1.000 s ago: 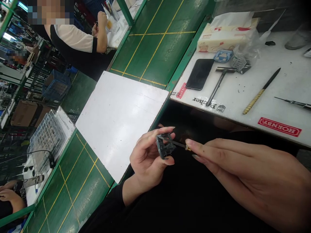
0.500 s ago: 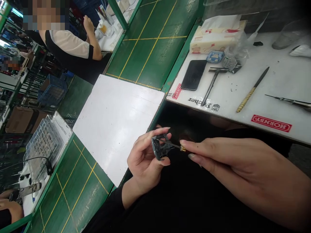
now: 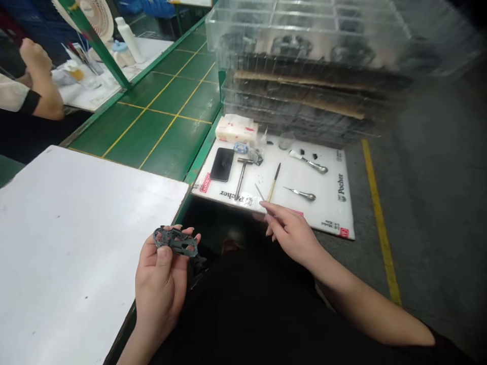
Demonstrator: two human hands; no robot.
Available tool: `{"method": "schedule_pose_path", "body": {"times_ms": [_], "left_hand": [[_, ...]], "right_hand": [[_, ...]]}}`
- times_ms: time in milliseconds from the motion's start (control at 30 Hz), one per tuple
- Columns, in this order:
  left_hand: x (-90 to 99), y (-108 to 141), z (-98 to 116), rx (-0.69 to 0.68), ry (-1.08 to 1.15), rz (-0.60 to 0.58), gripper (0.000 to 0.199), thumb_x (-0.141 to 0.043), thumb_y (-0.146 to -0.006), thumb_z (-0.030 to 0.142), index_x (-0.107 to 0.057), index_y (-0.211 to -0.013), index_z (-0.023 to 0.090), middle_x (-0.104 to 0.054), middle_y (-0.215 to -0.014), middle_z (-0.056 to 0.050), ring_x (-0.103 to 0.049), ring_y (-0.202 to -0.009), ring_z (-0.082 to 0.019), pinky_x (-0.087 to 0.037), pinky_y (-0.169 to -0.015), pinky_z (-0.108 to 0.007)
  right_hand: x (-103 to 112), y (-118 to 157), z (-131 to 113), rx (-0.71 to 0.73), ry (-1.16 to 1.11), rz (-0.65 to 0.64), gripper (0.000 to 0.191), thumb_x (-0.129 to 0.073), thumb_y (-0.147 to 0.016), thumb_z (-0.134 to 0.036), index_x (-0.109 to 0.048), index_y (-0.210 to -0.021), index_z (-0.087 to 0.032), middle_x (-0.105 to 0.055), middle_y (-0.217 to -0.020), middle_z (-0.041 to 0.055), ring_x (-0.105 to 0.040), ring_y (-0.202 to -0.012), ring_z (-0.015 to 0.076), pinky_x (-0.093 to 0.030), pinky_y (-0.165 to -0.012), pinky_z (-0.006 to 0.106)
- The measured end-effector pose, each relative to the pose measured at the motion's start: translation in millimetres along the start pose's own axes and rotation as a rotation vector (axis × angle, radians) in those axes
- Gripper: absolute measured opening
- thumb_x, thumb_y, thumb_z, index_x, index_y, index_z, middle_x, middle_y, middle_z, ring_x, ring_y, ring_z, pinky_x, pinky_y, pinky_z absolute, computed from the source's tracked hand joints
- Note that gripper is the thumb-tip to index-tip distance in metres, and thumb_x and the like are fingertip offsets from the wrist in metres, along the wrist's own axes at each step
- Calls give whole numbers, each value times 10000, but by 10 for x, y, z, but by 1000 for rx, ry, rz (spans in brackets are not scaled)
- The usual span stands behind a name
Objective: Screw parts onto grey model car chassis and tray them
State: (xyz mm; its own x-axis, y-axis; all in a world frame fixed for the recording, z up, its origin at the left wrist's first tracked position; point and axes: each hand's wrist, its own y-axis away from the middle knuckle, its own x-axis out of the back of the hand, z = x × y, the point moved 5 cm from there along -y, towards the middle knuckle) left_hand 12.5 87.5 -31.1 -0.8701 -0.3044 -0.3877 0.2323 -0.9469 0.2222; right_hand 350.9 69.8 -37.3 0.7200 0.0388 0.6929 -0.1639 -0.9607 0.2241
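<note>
- Well, the left hand (image 3: 162, 289) grips a dark metal frame (image 3: 175, 242) between thumb and fingers, clear of the white board (image 3: 76, 243).
- The right hand (image 3: 292, 235), open, sits near a steel pick (image 3: 259, 191) on the white mat (image 3: 331, 213), within easy reach.

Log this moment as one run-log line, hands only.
left hand: holds dark metal frame | right hand: nothing visible held, over edge of white mat

Left hand (image 3: 158, 289) holds a seemingly metal bracket (image 3: 175, 241).
</note>
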Motion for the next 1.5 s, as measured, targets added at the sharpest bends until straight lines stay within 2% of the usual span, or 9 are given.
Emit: {"method": "schedule_pose_path", "body": {"times_ms": [167,333,500,567,700,800,933,1400,1500], "left_hand": [[25,-52,-381,385,63,6,552,-1184,-879,543,-831,-1140,208,-878,-1245,-84,-867,-1040,-265,-853,-906,-486],[-108,41,-616,590,31,60,247,-1045,-1022,225,-803,-1048,188,-791,-1003,-33,-793,-841,-201,-733,-685,-321],[-331,147,-586,555,78,-96,363,-1100,-998,345,-854,-1174,144,-848,-1127,-103,-849,-985,-244,-765,-805,-343],[-409,195,-538,551,65,-185,468,-1159,-928,325,-862,-1236,134,-838,-1134,-84,-827,-954,-211,-762,-808,-328],[-530,281,-403,489,-1,-323,460,-1181,-913,302,-860,-1210,159,-839,-1141,-52,-807,-934,-164,-769,-796,-286],[-592,346,-322,454,-62,-417,391,-1140,-974,313,-870,-1218,168,-854,-1160,-61,-812,-918,-156,-780,-785,-279],[-597,386,-264,439,-106,-456,339,-1126,-983,292,-882,-1185,172,-859,-1117,-57,-815,-882,-159,-790,-741,-276],[-584,436,-301,487,-65,-403,356,-1165,-906,273,-884,-1087,151,-870,-1057,-56,-807,-788,-150,-776,-638,-254],[-597,438,-320,505,-22,-383,359,-1171,-902,278,-890,-1085,147,-839,-1029,-31,-786,-759,-133,-772,-629,-250]], "right_hand": [[250,-410,469,-160,245,173,489,-608,-1238,-231,-859,-1647,-141,-855,-1617,237,-815,-1518,422,-632,-1327,567],[296,-665,547,-187,344,172,455,-687,-1226,-280,-870,-1623,-153,-837,-1574,263,-815,-1447,438,-649,-1222,525],[205,-514,376,-114,337,177,479,-647,-1246,-293,-843,-1653,-134,-789,-1608,286,-771,-1508,457,-592,-1320,572],[93,-363,207,-3,227,102,458,-640,-1278,-384,-865,-1619,-176,-823,-1580,228,-811,-1425,396,-626,-1282,521],[-200,-68,-210,225,-324,-236,386,-748,-1233,-567,-967,-1287,-255,-928,-1268,105,-865,-1135,304,-677,-1027,428],[-326,16,-373,174,-604,-351,439,-848,-1163,-661,-944,-1068,-243,-902,-1072,72,-814,-997,266,-639,-945,396],[-455,39,-397,7,-878,-467,599,-996,-1006,-795,-853,-926,-219,-689,-762,-10,-557,-695,169,-464,-668,325],[-549,90,-409,-121,-1081,-682,720,-1108,-886,-774,-649,-762,-234,-461,-649,-78,-328,-594,99,-246,-553,267],[-538,84,-407,-124,-1096,-652,700,-1108,-898,-758,-666,-790,-227,-480,-670,-74,-336,-609,98,-240,-554,261]]}}
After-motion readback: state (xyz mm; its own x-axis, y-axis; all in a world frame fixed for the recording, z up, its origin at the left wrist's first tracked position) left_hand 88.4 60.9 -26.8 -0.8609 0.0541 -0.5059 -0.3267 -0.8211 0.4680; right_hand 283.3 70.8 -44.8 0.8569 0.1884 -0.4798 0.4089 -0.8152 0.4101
